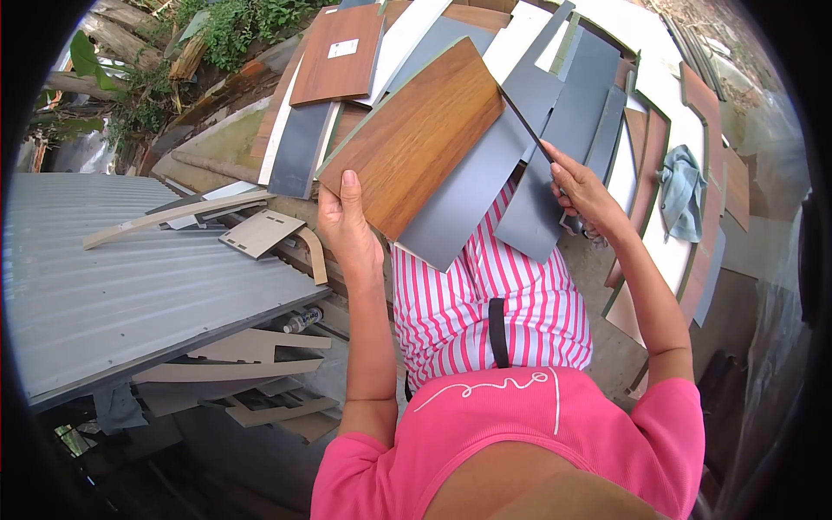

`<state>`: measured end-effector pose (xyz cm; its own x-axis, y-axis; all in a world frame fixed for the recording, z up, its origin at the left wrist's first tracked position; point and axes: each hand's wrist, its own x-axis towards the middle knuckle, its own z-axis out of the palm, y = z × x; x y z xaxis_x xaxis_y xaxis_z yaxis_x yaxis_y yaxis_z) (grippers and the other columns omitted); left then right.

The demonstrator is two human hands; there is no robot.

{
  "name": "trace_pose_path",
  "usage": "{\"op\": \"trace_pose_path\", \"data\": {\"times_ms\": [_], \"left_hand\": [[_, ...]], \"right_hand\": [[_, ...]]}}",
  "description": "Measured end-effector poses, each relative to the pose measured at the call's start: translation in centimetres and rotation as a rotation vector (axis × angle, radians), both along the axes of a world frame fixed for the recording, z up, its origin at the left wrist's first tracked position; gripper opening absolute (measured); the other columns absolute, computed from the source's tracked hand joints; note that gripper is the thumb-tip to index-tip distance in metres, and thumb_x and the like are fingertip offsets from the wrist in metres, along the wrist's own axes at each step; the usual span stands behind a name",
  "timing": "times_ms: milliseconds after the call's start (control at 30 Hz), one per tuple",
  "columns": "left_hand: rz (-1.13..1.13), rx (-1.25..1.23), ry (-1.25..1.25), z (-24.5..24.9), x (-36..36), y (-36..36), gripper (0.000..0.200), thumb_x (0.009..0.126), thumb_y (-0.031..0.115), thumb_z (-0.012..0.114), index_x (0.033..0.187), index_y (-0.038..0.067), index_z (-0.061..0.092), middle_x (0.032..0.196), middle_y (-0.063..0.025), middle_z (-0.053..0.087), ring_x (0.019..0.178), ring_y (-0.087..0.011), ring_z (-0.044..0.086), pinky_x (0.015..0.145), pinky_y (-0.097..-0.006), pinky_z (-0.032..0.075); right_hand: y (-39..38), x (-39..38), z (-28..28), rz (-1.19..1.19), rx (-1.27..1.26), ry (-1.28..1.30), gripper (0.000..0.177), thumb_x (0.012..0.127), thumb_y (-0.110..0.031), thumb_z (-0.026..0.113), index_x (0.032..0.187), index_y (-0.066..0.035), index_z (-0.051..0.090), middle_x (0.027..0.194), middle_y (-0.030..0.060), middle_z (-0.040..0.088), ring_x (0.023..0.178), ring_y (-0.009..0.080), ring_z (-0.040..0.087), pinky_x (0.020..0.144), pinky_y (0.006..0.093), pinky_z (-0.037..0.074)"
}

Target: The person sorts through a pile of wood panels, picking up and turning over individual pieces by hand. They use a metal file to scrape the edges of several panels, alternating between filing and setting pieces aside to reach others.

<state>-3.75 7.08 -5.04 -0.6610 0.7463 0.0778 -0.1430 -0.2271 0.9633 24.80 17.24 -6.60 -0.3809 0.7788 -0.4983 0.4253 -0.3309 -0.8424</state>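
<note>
Panel (416, 139), wood-grain, count 1: held up tilted at scene centre, above the lap, far end pointing toward the heap of boards. Left hand (348, 227) is closed on its near-left corner, with the thumb flat on the top face and the fingers hidden beneath. Right hand (579, 189) is closed round the near end of a strip (523, 121), thin and dark, count 1. The strip runs far-left to the panel's right corner and meets its edge there. Blade or edging: cannot tell.

Grey boards (485, 186): at least 2 directly under the panel, overlapping, showing past its near and right sides. The panel hides their middle and the strip crosses over them. Held or merely lying below: cannot tell.

More boards far and right in an overlapping heap, grey, white and brown; count not certain. Brown board (334, 74), far, bears 1 white label (343, 48), print too small to read.

Cloth (682, 192), blue-grey, count 1, crumpled on the boards at right, apart from the right hand.

Left side: corrugated sheet (121, 286), grey, count 1. On its far part lie 2 pale offcuts, a long curved one (173, 215) and a notched one (260, 232). Further offcuts are stacked under its near edge (251, 368).

Writing: white cursive (485, 387) on the pink shirt (607, 433), near; reads roughly "one", not certain.
</note>
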Motion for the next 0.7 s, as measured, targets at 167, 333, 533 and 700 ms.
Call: {"op": "trace_pose_path", "data": {"times_ms": [167,333,533,700], "left_hand": [[0.016,0.001,-0.049,-0.2,-0.9,0.4,0.044,0.089,0.028,0.06,0.12,-0.002,0.05,0.112,-0.0106,0.056,0.103,-0.0155,0.053,0.09,-0.0303,0.041],[-0.006,0.002,0.067,2.9,-2.1,0.8,0.038,0.089,0.025,0.06,0.114,-0.003,0.054,0.109,-0.0085,0.058,0.099,-0.0136,0.054,0.088,-0.028,0.042],[-0.218,-0.15,0.531,12.2,-1.2,2.8,0.03,0.086,0.025,0.064,0.1,-0.001,0.062,0.082,-0.0063,0.063,0.076,-0.0099,0.057,0.069,-0.0254,0.046],[-0.363,0.014,1.293,16.2,2.7,8.2,0.031,0.08,0.029,0.065,0.09,0.0,0.064,0.073,-0.0168,0.062,0.069,-0.0271,0.064,0.066,-0.0357,0.049]], "right_hand": [[0.5,0.1,-1.0,0.036,-0.023,-0.032,0.043,0.099,-0.029,0.038,0.141,-0.022,0.035,0.073,-0.0016,0.039,0.06,0.0061,0.038,0.05,0.021,0.037],[0.0,-0.5,0.6,-0.092,0.172,-0.001,0.044,0.098,-0.03,0.04,0.141,-0.022,0.035,0.071,-0.0006,0.038,0.061,0.0075,0.04,0.054,0.0235,0.041],[0.0,-1.8,6.4,-0.072,0.786,-0.109,0.05,0.093,-0.03,0.053,0.14,-0.024,0.037,0.101,0.0088,0.062,0.08,0.0123,0.058,0.073,0.0323,0.049],[2.7,-3.6,12.0,-0.203,0.984,0.134,0.065,0.082,-0.032,0.067,0.139,-0.017,0.037,0.116,0.0114,0.059,0.086,0.0163,0.062,0.081,0.0313,0.052]]}}
